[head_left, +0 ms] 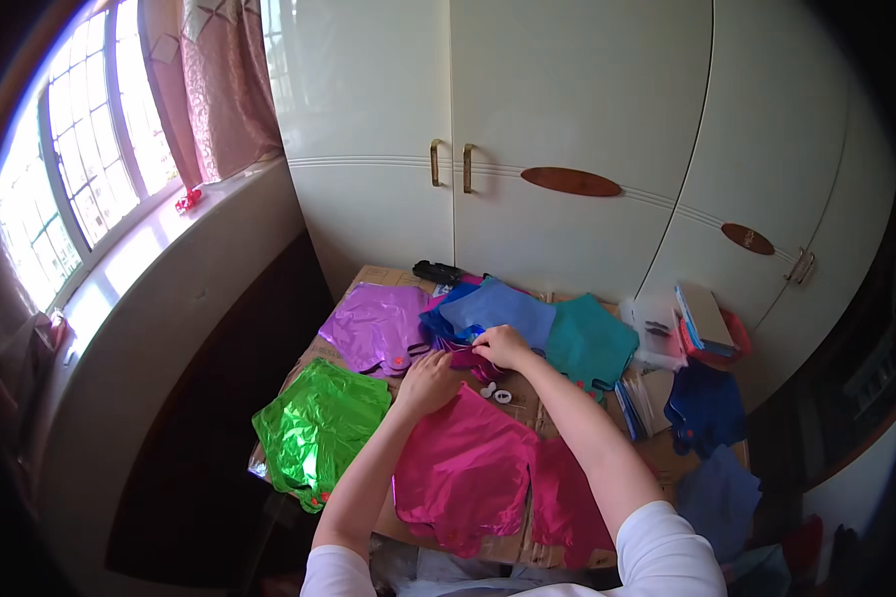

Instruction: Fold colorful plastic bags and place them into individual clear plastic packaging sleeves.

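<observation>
A shiny bright pink foil piece [465,463] with a scalloped lower edge is spread in front of me. At its upper corner is my left hand [429,384], with its fingers bent and closed on the foil; the fingertips are partly hidden. My right hand [504,346] is a little farther off and to the right, thumb and forefinger pinched together over a crumpled dark magenta piece [483,367]. Thin pale strands show by those fingertips, but what they grip is too small to name. Small white round items [503,396] lie on the cardboard below my right hand.
Foil pieces in green [324,423], purple [373,323], blue [503,310] and teal [592,338] surround my hands on the cardboard-covered table [316,350]. Books and a red basket [735,343] stand at the right. A white cupboard [567,90] rises behind.
</observation>
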A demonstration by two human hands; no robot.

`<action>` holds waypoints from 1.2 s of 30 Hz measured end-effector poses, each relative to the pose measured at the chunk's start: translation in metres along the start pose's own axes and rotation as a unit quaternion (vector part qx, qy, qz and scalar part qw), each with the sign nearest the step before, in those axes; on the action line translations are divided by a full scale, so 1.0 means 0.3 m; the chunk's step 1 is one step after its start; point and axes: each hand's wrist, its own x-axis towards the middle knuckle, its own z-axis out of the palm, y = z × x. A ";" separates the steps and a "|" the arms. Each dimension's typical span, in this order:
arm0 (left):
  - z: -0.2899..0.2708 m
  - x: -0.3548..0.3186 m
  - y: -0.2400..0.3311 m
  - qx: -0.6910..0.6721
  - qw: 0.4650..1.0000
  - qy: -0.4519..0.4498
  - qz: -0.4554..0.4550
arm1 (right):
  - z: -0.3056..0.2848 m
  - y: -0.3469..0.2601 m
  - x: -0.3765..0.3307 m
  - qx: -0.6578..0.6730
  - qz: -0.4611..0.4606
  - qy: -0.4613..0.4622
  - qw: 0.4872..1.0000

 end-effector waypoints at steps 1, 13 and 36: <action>0.026 0.008 -0.004 -0.016 0.999 0.030 0.000 | -0.006 -0.005 -0.001 0.040 0.032 0.002 0.999; 0.054 0.086 -0.004 0.008 0.996 0.086 0.019 | -0.011 0.002 -0.003 0.153 0.130 0.059 0.978; 0.177 0.133 0.005 0.085 0.996 0.008 -0.027 | -0.067 0.162 0.025 0.355 0.199 0.385 0.828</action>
